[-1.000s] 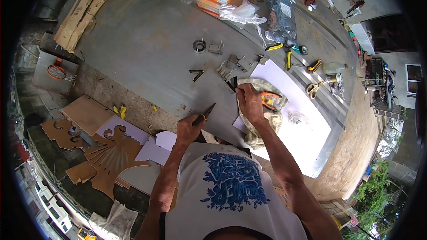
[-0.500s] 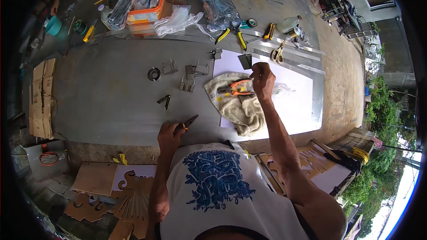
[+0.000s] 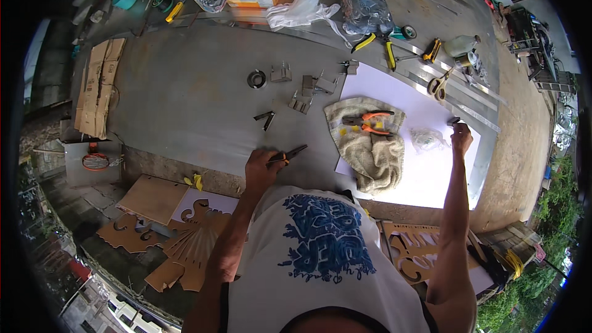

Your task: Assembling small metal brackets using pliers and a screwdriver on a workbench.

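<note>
From up here I see my left hand [image 3: 262, 168] curled into a fist around a dark pair of pliers [image 3: 288, 155], which lies across the fingers with its nose pointing right over the grey metal worktop [image 3: 185, 98]. My right hand [image 3: 460, 137] is stretched far out over the white sheet [image 3: 425, 166], fingertips pinched together on a small dark metal piece [image 3: 454, 121] at the sheet's far edge, just beside a long metal strip [image 3: 431, 77]. I judge that piece to be light, stiff and hard-edged, small enough to slip, so a firm fingertip pinch on its flat sides suits it. The pliers look solid and rigid, best held by the handles, as they are now. Near the right hand lies a crumpled clear plastic bag [image 3: 427, 139]; between the hands a beige towel [image 3: 369, 148] carries orange-handled pliers [image 3: 369, 123]. More small metal brackets [image 3: 305, 89] sit scattered on the worktop, well apart from both hands.
</note>
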